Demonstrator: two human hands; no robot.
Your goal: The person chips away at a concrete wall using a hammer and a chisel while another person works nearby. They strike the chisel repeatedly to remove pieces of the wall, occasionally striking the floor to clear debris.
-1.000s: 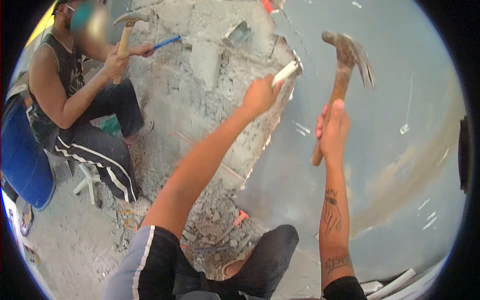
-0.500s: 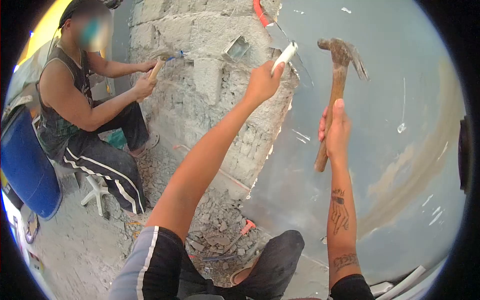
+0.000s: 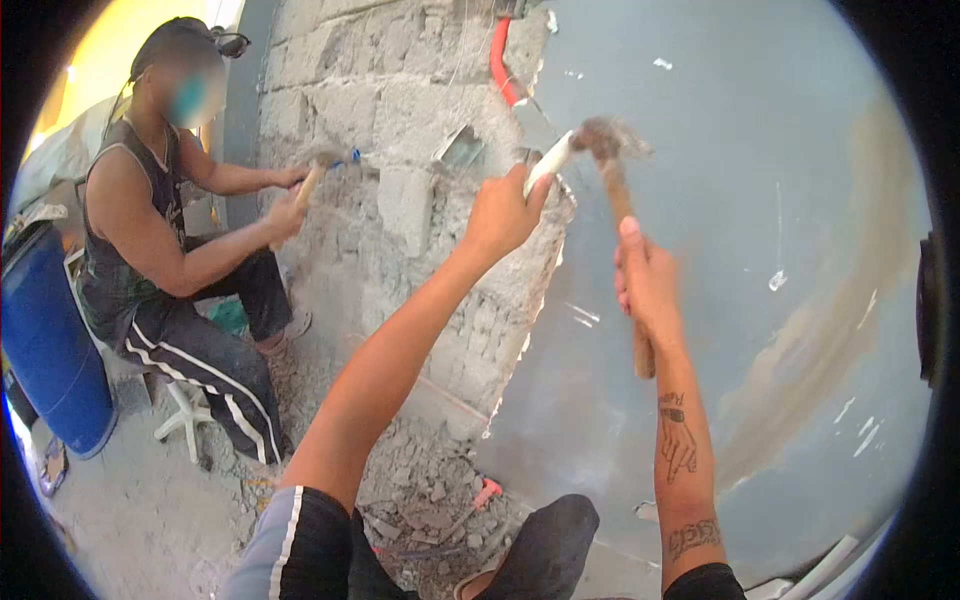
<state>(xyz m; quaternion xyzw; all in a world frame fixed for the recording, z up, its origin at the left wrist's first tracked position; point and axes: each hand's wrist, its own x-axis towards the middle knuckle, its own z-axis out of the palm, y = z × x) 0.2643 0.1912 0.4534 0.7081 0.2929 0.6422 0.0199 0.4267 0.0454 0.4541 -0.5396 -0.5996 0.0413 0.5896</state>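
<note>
- Head view, item 1, left hand (image 3: pixel 500 215): arm raised and stretched toward the wall, fingers wrapped fully round the chisel, fist closed.
- Item 2, chisel (image 3: pixel 550 158): white shaft slanting up and to the right out of the left fist, lying at the ragged edge where the grey plaster (image 3: pixel 760 280) meets the bare block wall (image 3: pixel 390 90). Its working tip cannot be made out.
- Item 3, right hand (image 3: pixel 648 280): clenched tight on the wooden handle of the hammer, thumb laid up along the shaft, with the butt of the handle sticking out below the fist.
- Item 4, hammer (image 3: pixel 622 210): handle nearly upright, leaning slightly left. The rusty head is at the chisel's upper end, and blur hides whether the 2 touch.
- Item 5, red conduit (image 3: pixel 497 60): runs down the block wall above the chisel.
- Item 6, metal box (image 3: pixel 460 150): set into the blocks, just left of the left hand.
- Item 7, rubble (image 3: pixel 430 490): heaped at the foot of the wall, between the person's knees and the blocks.
- Item 8, co-worker (image 3: pixel 150 230): seated on a white stool (image 3: pixel 185 420) at the far left, both hands at the wall on a second hammer (image 3: pixel 310 185) and a blue-handled tool (image 3: pixel 348 157).
- Item 9, blue barrel (image 3: pixel 50 340): behind the co-worker.
</note>
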